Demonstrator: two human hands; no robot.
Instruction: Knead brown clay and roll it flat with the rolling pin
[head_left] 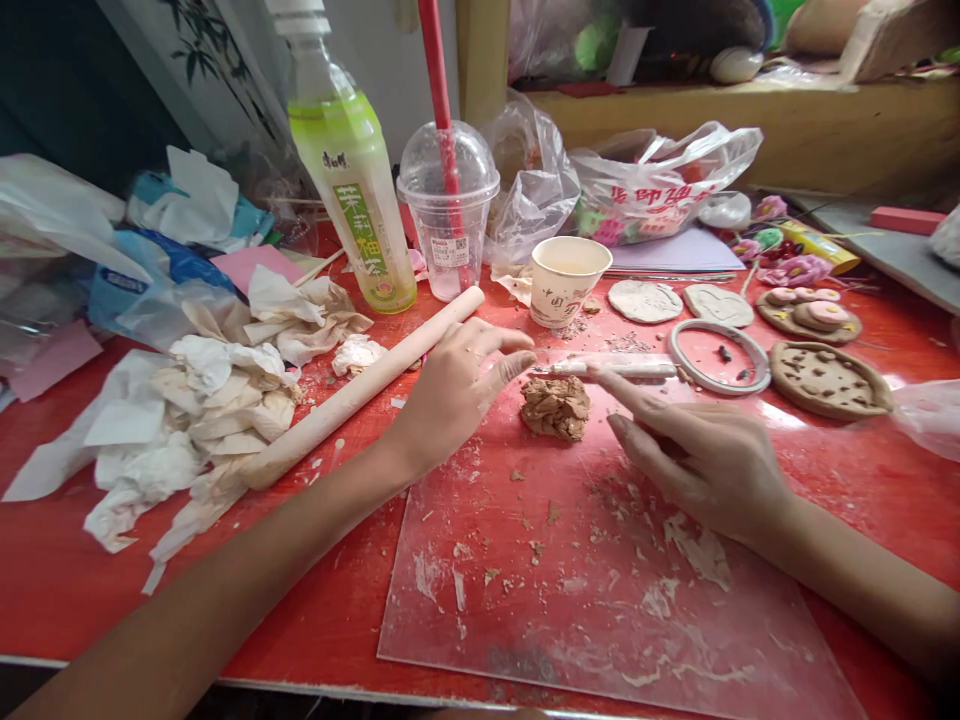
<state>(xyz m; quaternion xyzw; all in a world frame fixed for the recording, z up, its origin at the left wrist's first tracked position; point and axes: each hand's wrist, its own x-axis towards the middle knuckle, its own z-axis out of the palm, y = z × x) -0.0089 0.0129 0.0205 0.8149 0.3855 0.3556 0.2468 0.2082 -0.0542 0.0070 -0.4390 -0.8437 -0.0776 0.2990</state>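
A rough lump of brown clay [556, 407] sits on the clear plastic board [465, 640] between my hands. My left hand [469, 375] hovers left of the clay, fingers loosely bent and apart, nothing in them. Behind the clay lies a slim, clay-smeared white tool [630, 371] with a narrow tip to the left; its exact kind is unclear. The outstretched index finger of my right hand [705, 460] reaches that tool's near side; whether it touches is hard to tell. My right thumb is held apart below. Clay scraps are scattered over the board.
A wooden rolling pin [367, 385] lies left of my left hand, beside crumpled tissues [225, 400]. Behind stand a drink bottle [352, 190], plastic cup [448, 240] and paper cup [570, 285]. A ring [675, 355] and decorated clay disc [829, 380] lie right.
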